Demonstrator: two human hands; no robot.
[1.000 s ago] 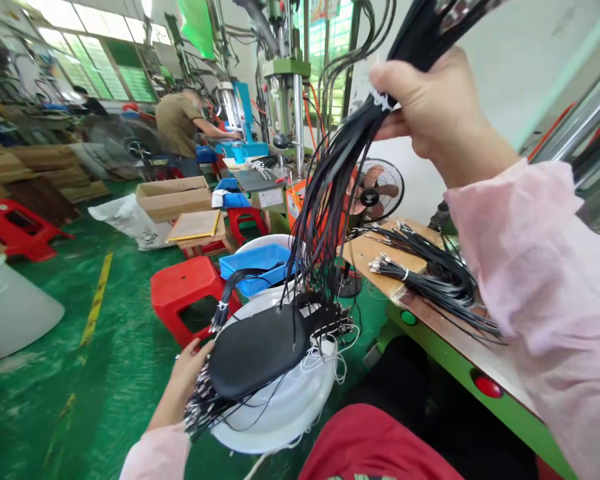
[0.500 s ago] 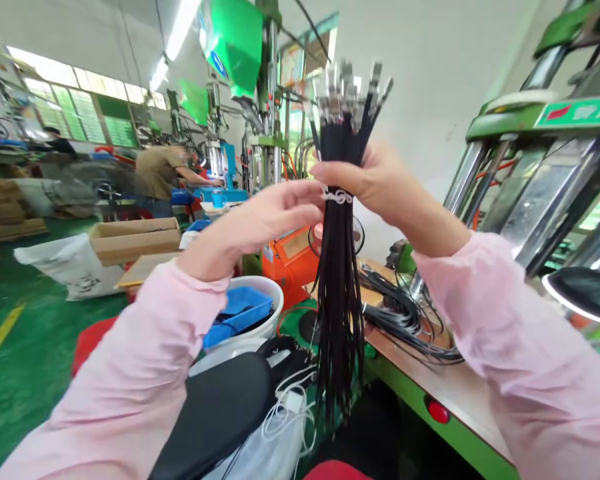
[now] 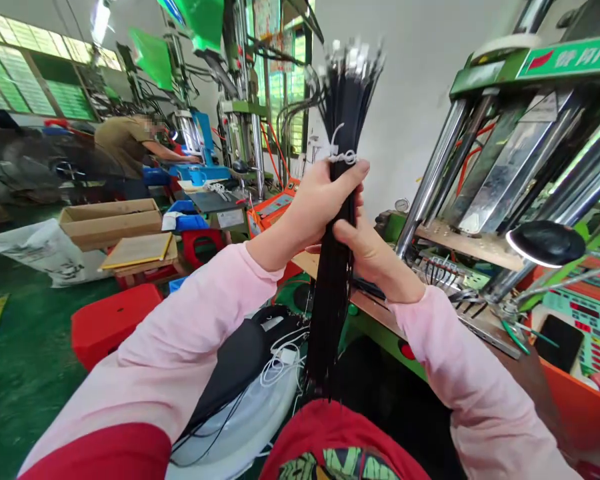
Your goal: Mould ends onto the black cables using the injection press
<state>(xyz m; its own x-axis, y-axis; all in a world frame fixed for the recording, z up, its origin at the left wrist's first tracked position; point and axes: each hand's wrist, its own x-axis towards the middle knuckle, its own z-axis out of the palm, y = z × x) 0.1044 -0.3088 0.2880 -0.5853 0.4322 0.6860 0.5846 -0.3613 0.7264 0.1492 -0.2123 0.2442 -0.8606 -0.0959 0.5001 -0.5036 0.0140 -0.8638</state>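
A bundle of black cables [image 3: 336, 280] stands upright in front of me, tied near its top with a white tie [image 3: 344, 157], its metal-tipped ends fanning out above. My left hand [image 3: 316, 207] is wrapped around the bundle just under the tie. Right below it, my right hand [image 3: 367, 257] grips the same bundle. The lower cable ends hang down to my red lap.
A green press machine with chrome columns [image 3: 430, 180] and a workbench [image 3: 460, 320] stand to the right. A black lamp head [image 3: 545, 241] juts in. A white tub [image 3: 250, 427] holding a black pad and cables sits low left, beside a red stool [image 3: 110, 323]. A person [image 3: 125, 143] works far left.
My left hand has closed around the bundle under the tie, and my right hand has slid lower along it. The bundle has swung to the centre and the view has turned right.
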